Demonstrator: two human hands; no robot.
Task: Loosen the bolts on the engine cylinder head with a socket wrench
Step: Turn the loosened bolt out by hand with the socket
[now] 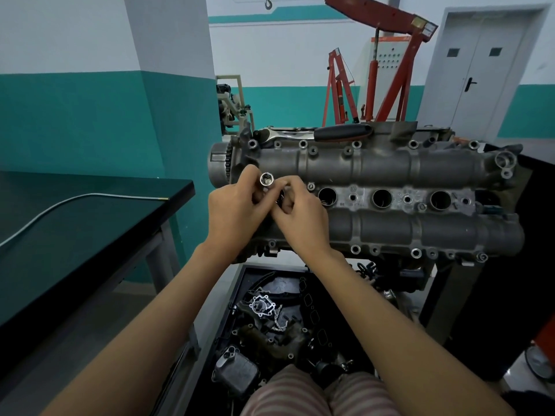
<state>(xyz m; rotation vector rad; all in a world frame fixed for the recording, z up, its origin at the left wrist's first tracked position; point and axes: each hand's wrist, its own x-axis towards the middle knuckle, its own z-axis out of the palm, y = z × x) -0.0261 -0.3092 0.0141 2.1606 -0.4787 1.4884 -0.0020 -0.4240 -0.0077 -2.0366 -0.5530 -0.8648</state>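
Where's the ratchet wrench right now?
In the head view, the ratchet wrench lies along the far top edge of the cylinder head, toward its left end, beyond both hands and untouched.

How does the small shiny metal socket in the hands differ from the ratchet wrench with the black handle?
The small shiny metal socket is short and held up between the left hand and right hand; the black-handled ratchet wrench is long and lies untouched on the grey cylinder head's far edge. The socket shows its open end; the wrench lies flat. Both have bright metal.
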